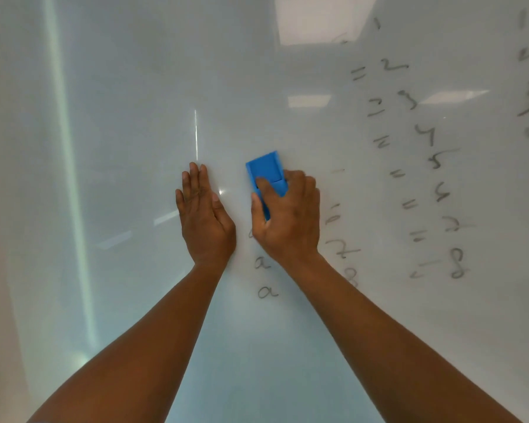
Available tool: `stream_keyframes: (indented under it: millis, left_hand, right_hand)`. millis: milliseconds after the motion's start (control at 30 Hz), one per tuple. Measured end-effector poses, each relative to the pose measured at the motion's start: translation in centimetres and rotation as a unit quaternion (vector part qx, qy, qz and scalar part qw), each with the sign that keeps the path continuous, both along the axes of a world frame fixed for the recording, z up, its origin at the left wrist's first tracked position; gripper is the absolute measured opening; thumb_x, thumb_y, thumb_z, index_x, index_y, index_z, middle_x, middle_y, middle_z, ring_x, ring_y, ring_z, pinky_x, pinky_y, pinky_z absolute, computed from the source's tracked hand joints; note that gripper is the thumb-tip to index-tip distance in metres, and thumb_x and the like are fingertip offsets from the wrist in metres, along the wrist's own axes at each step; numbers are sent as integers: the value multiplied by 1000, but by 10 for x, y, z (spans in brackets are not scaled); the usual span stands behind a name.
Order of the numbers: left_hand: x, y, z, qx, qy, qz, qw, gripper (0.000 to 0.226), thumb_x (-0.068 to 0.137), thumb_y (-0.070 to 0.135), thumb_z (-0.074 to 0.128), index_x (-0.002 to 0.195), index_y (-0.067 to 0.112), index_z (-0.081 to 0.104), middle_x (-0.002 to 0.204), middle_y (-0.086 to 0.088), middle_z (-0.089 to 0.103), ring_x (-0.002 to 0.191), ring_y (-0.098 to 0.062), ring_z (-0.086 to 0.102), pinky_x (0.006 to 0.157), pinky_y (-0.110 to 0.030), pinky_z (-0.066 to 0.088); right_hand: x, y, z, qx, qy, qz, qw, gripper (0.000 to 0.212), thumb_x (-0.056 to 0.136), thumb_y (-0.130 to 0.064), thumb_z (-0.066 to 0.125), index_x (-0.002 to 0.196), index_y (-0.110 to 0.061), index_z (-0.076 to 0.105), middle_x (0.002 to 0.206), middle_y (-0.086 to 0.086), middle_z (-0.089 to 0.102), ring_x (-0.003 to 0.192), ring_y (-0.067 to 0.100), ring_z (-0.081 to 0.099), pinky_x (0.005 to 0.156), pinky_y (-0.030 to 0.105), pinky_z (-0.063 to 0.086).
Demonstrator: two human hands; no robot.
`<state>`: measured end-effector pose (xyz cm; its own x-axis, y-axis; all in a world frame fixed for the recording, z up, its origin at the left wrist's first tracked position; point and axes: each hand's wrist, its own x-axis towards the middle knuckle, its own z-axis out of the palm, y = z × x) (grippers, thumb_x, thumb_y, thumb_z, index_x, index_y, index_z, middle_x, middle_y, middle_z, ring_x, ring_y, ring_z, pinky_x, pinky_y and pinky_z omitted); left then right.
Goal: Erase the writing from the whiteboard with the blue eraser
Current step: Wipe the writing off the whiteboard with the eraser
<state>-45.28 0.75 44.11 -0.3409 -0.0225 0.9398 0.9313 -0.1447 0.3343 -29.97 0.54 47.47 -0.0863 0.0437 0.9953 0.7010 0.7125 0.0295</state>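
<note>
My right hand (287, 215) grips the eraser (268, 175) against the whiteboard (119, 148), covering some writing (422, 166) beside blurred digits, while my left hand (203, 213) lies flat, holding nothing.

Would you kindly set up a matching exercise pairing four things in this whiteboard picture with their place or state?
Things:
1. blue rectangular eraser
2. left hand
3. right hand
4. handwritten dark numbers

States:
A. lying flat and open on the glossy white whiteboard
B. unerased, to the right of both hands
C. gripping the eraser
D. pressed against the board, partly under fingers

Pairs: 1-D, 2-A, 3-C, 4-B
</note>
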Motion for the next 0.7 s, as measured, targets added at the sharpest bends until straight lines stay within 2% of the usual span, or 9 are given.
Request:
stream_keyframes:
  millis: [133,300,433,500,633,700]
  left_hand:
    - [1,1,-2,2,-7,-1,1000,52,106,22,22,157,13,24,165,-2,23,154,-14,13,126,-33,7]
    - [4,0,-4,8,-13,-2,1000,52,106,19,25,157,13,25,164,-2,25,154,-13,13,126,-34,8]
    - [3,2,-5,8,-16,0,1000,52,106,21,24,157,13,24,164,-2,25,154,-13,13,126,-34,9]
    - [3,3,-5,12,-12,3,1000,52,106,21,25,157,12,25,164,-2,25,154,-14,13,126,-34,8]
    - [1,3,-7,10,-8,1,1000,51,106,16,26,157,11,26,164,-2,24,154,-14,14,126,-37,10]
    - [0,2,-8,1,-6,0,1000,51,106,17,25,157,11,24,165,-1,22,154,-14,13,126,-37,10]
  right_hand:
    - [11,3,-20,3,-51,-18,999,33,89,-36,58,116,-19,65,107,13,55,90,27,47,71,39,44]
    - [30,13,6,6,68,-28,997,28,88,-33,62,111,-17,68,105,17,55,89,33,52,71,43,46]
    - [16,8,17,-38,117,-24,992,30,89,-34,61,113,-16,67,105,18,55,91,31,52,73,43,48]
    - [9,6,11,-22,88,-19,996,31,90,-33,61,114,-16,68,104,18,56,90,33,51,74,42,45]
    - [-2,0,-26,6,-54,-3,999,33,88,-33,60,116,-17,66,104,16,56,86,31,49,71,42,44]
    - [0,0,-44,4,-90,-2,996,33,87,-34,61,116,-18,65,106,15,57,86,29,51,69,40,45]
